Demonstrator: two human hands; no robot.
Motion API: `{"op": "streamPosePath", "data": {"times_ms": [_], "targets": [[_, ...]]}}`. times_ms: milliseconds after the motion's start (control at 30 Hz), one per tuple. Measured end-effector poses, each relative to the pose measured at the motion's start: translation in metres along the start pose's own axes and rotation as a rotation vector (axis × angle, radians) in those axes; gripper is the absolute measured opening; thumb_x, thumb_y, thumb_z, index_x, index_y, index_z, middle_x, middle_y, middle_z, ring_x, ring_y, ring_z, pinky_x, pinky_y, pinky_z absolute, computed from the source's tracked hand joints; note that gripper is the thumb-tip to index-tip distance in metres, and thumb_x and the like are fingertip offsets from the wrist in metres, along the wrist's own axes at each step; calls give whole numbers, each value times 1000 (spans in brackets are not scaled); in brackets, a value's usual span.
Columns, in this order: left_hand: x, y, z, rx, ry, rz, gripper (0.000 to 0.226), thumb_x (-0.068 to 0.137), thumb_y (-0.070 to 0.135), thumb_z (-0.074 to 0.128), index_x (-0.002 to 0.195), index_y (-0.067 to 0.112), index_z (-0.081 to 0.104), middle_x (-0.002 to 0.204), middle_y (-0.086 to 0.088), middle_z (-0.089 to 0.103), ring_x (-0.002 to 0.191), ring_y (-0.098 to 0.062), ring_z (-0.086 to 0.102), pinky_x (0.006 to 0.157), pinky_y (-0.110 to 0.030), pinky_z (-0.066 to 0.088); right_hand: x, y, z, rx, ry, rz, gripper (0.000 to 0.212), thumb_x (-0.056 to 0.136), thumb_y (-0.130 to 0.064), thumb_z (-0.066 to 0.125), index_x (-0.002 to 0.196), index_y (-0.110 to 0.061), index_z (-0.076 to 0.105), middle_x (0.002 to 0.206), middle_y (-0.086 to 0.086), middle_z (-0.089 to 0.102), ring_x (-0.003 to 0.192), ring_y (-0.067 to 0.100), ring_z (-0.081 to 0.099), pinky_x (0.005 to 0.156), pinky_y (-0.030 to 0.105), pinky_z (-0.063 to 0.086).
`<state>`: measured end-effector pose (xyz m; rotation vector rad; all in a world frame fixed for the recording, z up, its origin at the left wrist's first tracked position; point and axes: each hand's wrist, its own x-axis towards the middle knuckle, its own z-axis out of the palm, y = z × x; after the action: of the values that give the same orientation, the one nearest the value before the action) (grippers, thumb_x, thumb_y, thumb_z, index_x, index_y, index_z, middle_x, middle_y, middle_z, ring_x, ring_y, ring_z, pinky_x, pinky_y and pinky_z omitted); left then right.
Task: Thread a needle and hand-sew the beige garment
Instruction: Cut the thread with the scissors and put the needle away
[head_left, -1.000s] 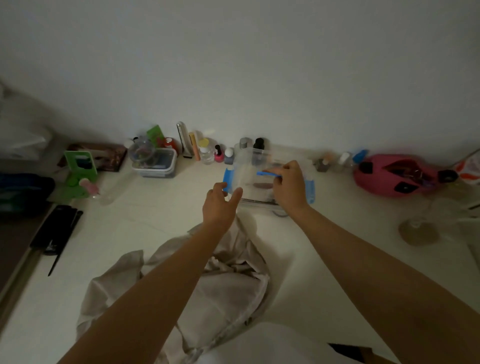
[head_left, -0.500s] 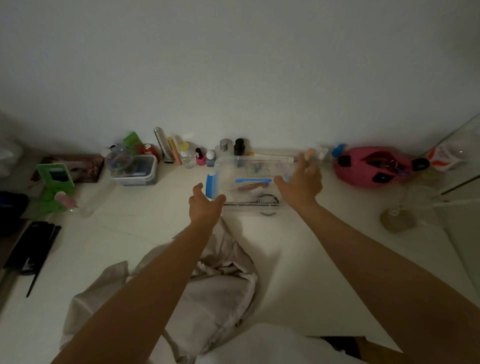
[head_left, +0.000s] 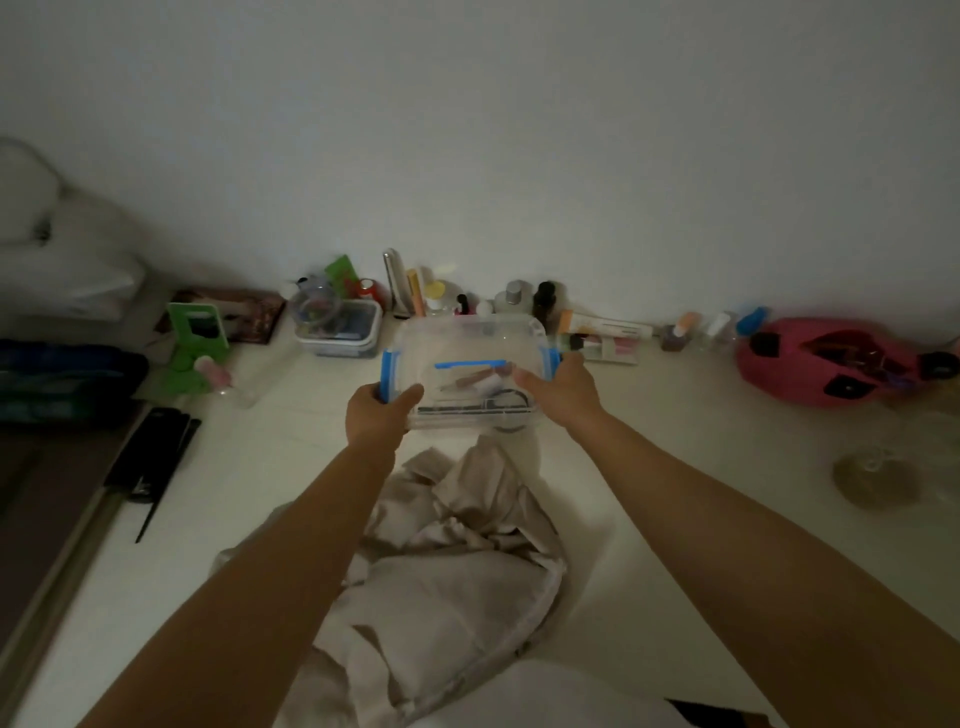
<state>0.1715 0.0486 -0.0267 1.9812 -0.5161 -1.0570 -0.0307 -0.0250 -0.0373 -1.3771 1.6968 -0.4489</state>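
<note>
Clear box (head_left: 470, 343) held by short ends: left hand (head_left: 379, 415), right hand (head_left: 561, 389), fingers curled at blue clips (head_left: 388, 371). Probably stiff, light, slick. Crumpled beige garment (head_left: 447, 582) on table (head_left: 675, 457), just nearside of box; limp, so pinch at seam edge.

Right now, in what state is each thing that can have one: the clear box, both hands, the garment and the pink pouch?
Clear box, lid on, held between both hands; clips too blurred to judge.
Left hand, grips the box's left end.
Right hand, holds the box's right end.
Beige garment, crumpled on the table, no hand on it.
Pink pouch, lying open, contents showing.
</note>
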Motion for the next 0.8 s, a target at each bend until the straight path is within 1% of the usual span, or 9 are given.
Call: {"op": "streamPosePath", "data": {"times_ms": [67,133,233,300,433,500,667,733,800], "targets": [[5,-1,-11,43,14,33,61,80,26,77,131,4,51,118,-14,62,102,-31,63,89,-47,55,1,-8,13,3,39,-38,70,88,-48,67,133,-2,39,111,3,50,108,25,57,80,31,44],[8,1,-18,94,40,67,68,79,27,78,136,9,47,125,-11,59,106,-30,62,90,-47,54,3,-12,23,23,81,-79,66,86,-46,70,128,-3,43,106,2,54,102,24,60,77,31,46],[13,5,-22,190,95,127,62,78,28,79,131,9,52,124,-8,61,107,-27,61,94,-39,51,4,-20,32,49,95,-85,65,89,-40,69,131,-1,38,109,3,55,101,22,60,77,29,46],[15,6,-22,213,100,155,57,79,27,78,126,8,54,121,-8,62,106,-25,61,91,-34,50,4,-23,36,81,90,-83,65,92,-36,67,135,-1,34,119,9,57,109,25,60,82,29,47],[21,7,-19,221,98,215,49,82,25,75,124,10,54,122,-6,62,108,-24,61,93,-36,50,3,-24,37,67,68,-120,67,93,-40,64,143,-8,34,133,9,56,118,26,56,94,34,47],[23,8,-16,212,103,227,45,84,23,73,124,12,54,123,-5,62,109,-24,62,94,-37,50,3,-24,37,47,79,-142,68,94,-41,61,147,-11,32,132,10,58,118,28,57,94,36,47],[27,11,-13,231,92,241,42,86,23,71,123,12,55,123,-5,62,108,-23,60,89,-29,46,6,-26,43,-153,170,-163,66,100,-36,51,151,-1,25,124,20,60,111,34,59,87,38,46],[29,12,-14,240,93,250,42,86,23,71,123,11,55,123,-6,62,109,-23,60,89,-29,45,7,-28,44,-171,178,-160,68,101,-33,50,152,0,20,125,22,59,113,36,58,90,39,45],[31,12,-14,247,85,264,44,86,24,71,125,12,54,125,-7,62,110,-24,60,93,-33,47,10,-28,43,-184,163,-153,69,101,-33,49,153,-1,18,130,22,57,117,36,56,92,40,44]]}}
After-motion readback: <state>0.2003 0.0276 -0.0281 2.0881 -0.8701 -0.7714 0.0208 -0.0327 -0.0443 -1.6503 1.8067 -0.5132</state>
